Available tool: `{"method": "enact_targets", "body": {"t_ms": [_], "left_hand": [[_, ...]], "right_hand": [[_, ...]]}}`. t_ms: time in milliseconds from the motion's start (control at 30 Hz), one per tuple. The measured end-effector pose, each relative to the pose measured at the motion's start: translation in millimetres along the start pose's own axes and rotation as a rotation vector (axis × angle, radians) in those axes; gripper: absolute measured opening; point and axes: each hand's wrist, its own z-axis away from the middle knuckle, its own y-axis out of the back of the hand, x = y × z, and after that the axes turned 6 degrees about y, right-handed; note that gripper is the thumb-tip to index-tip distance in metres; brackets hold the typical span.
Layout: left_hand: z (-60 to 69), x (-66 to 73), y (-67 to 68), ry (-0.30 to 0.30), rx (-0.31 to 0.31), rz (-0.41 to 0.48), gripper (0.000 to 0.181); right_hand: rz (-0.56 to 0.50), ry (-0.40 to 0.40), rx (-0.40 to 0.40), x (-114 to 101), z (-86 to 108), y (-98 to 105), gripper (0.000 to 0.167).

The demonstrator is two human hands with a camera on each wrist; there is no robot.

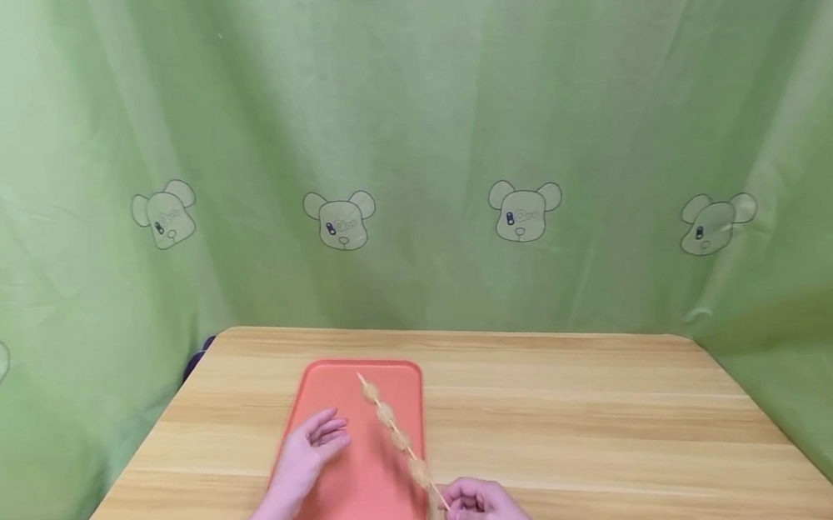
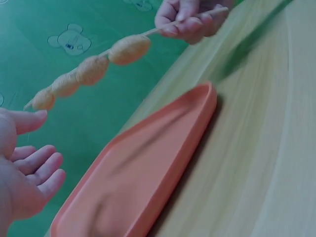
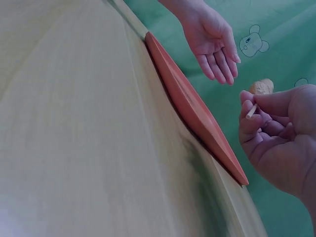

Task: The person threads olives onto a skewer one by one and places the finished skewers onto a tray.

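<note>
A wooden skewer bearing several tan, oval food pieces [image 1: 400,439] slants above the right part of a coral-red tray [image 1: 364,499]. My right hand [image 1: 486,511] pinches the bare lower end of the stick between thumb and fingers. In the right wrist view the stick's cut end [image 3: 252,111] pokes out past the fingertips, and most of the food is hidden behind that hand. My left hand [image 1: 307,455] hovers over the tray's left side with fingers spread and nothing in them. Its thumb comes near the skewer's tip [image 2: 28,105] in the left wrist view; contact is unclear.
The tray lies on a light wood-grain table [image 1: 589,411], left of its middle. Behind and beside the table hangs a green curtain [image 1: 419,126] with printed bear heads. Shadows of the hands and skewer fall on the tray.
</note>
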Motion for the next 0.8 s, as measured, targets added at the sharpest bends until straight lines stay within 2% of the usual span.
{"method": "enact_targets", "body": {"t_ms": [100, 267, 467, 667, 800], "left_hand": [[-0.8, -3.1, 9.4, -0.032, -0.007, -0.028, 0.059], [1.8, -6.8, 31.7, -0.082, 0.001, -0.134, 0.066], [9.1, -12.4, 61.8, -0.089, 0.015, -0.225, 0.071], [17.4, -23.1, 83.5, -0.103, 0.03, -0.324, 0.075], [24.5, -30.5, 94.1, -0.059, 0.017, -0.373, 0.081]], "right_hand": [[0.004, -0.015, 0.069, -0.5, -7.3, 0.6, 0.026], [-0.021, -0.099, 0.156, -2.0, -21.0, 1.1, 0.031], [-0.032, -0.168, 0.226, -1.5, -36.8, -1.0, 0.027], [-0.071, -0.205, 0.281, -1.6, -50.7, -2.3, 0.022], [-0.098, -0.233, 0.311, -1.5, -65.6, -2.9, 0.022]]}}
